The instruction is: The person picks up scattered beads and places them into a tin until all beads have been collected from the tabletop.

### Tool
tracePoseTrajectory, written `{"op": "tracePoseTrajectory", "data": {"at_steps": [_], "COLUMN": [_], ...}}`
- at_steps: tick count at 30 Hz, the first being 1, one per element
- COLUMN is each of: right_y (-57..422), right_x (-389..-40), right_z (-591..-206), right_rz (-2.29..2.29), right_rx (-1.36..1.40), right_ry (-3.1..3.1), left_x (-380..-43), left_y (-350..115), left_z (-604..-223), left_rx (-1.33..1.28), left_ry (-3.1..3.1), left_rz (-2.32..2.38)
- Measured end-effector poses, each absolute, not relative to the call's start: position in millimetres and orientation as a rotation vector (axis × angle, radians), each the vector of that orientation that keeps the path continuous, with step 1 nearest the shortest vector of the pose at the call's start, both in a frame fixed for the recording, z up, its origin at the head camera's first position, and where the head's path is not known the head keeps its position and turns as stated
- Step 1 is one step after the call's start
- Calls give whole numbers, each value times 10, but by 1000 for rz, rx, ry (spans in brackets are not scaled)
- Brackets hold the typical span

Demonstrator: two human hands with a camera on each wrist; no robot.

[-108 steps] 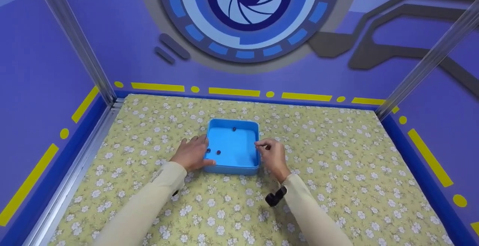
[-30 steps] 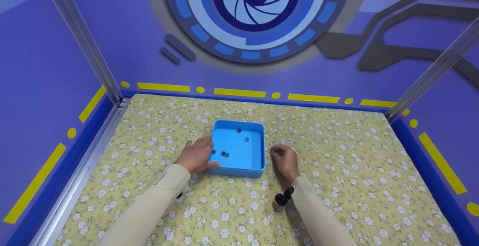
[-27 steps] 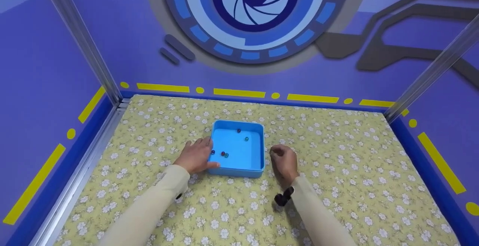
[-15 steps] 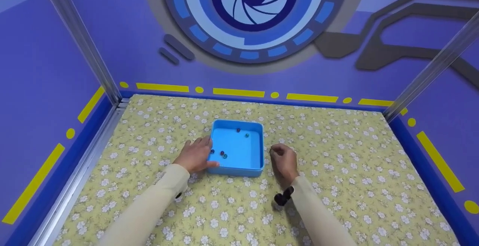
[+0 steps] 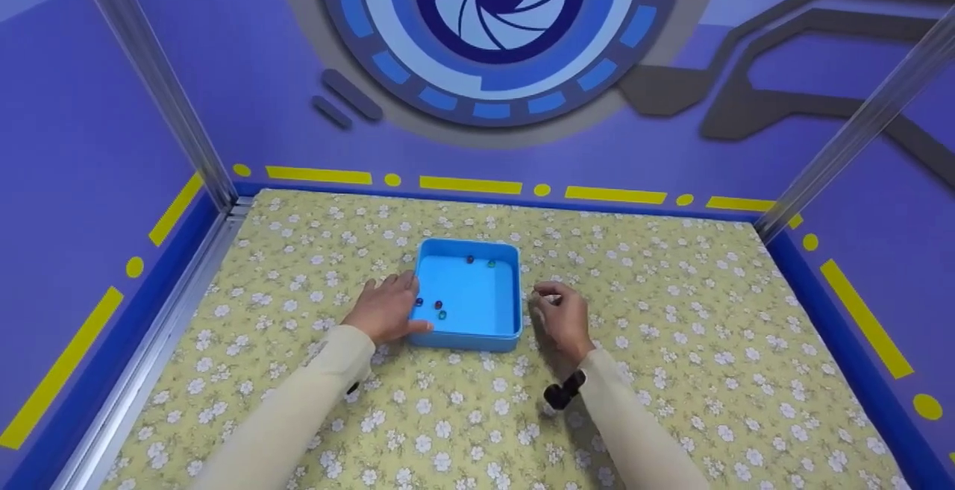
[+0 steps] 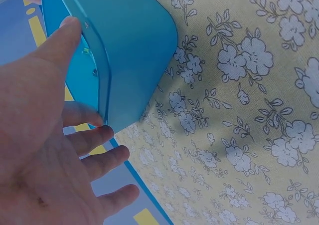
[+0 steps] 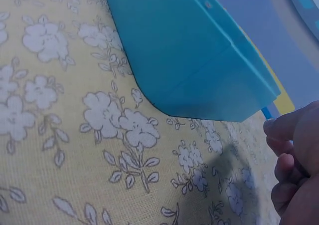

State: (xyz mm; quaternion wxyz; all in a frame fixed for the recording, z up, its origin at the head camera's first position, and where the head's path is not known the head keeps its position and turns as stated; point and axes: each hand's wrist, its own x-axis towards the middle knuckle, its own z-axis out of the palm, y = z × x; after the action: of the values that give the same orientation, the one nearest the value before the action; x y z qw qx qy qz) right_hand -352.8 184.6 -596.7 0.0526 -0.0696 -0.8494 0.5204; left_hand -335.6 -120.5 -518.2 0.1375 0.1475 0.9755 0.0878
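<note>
A square blue box (image 5: 466, 341) sits on the flowered cloth. Inside are two reddish marbles (image 5: 438, 304), two green marbles (image 5: 442, 315) and a dark one (image 5: 419, 301) by the left wall; some rest at the back. My left hand (image 5: 382, 309) rests on the box's left side, fingers extended. In the left wrist view its thumb (image 6: 62, 38) touches the rim, and the other fingertips lie by a corner. Right of the box, apart from it, my right hand (image 5: 561, 316) hovers with fingers curled in. Whatever may lie inside that hand is hidden.
A yellow cloth (image 5: 671, 371) with white flowers covers the table. Purple panels (image 5: 246, 87) with yellow marks enclose the back and sides. Metal posts (image 5: 160, 87) stand at the corners. A small black device (image 5: 565, 391) sits on the right wrist.
Two green marbles are now in the box that were absent in the oldest frame; both have rolled since. My right hand drew back from the right wall and turned slightly. The left hand stayed put.
</note>
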Motion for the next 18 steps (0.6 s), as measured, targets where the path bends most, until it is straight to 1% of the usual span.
{"op": "tracePoseTrajectory", "data": {"at_steps": [8,18], "right_y": [1791,1722], "right_x": [-3505,-3461], "right_z": [-5877,-5755], "right_rz": [1522,1553], "right_rx": [-170,-209], "right_ry": [-2582,-2584], "left_x": [-3349,-3345], "left_y": [-1221,-1223], "left_z": [-5175,-5203], "left_rx": [429,442], "left_ry": [2823,2837], "left_rz": [262,242]}}
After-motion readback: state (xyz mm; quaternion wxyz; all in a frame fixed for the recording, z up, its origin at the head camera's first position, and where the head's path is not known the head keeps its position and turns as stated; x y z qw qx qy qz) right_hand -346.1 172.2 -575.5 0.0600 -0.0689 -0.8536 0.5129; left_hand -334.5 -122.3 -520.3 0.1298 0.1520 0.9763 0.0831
